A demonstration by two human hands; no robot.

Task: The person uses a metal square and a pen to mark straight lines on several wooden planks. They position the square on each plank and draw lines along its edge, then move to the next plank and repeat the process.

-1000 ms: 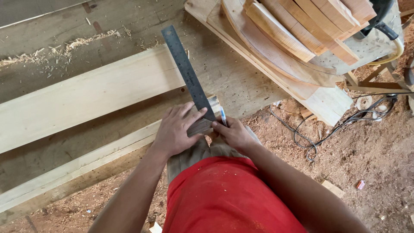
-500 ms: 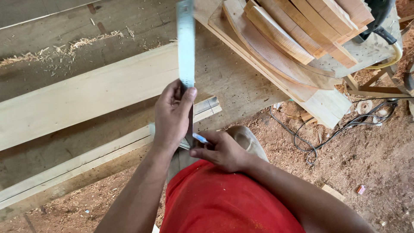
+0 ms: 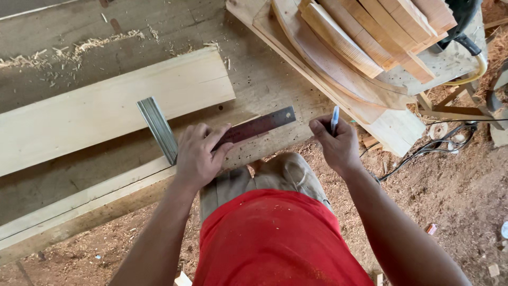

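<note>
My left hand (image 3: 198, 153) presses on a metal try square (image 3: 254, 126), its dark blade lying along the near edge of the bench and its silver stock (image 3: 157, 130) sticking away from me. My right hand (image 3: 334, 144) is off the bench's end to the right, holding a blue and white pen (image 3: 334, 117) upright between the fingers. A pale wide plank (image 3: 106, 108) lies across the grey workbench (image 3: 174, 26) just beyond the square. A narrower light strip (image 3: 84, 196) runs along the bench's front edge under my left wrist.
Stacked curved and straight wood pieces (image 3: 370, 37) sit on a board at the upper right. A power tool with a yellow cord (image 3: 468, 32) rests at the far right. Wood shavings (image 3: 79, 50) lie on the bench, cables (image 3: 423, 153) and sawdust on the dirt floor.
The square has swung from pointing away from me to lying sideways along the bench edge. My right hand has moved right, away from the square, still holding the pen.
</note>
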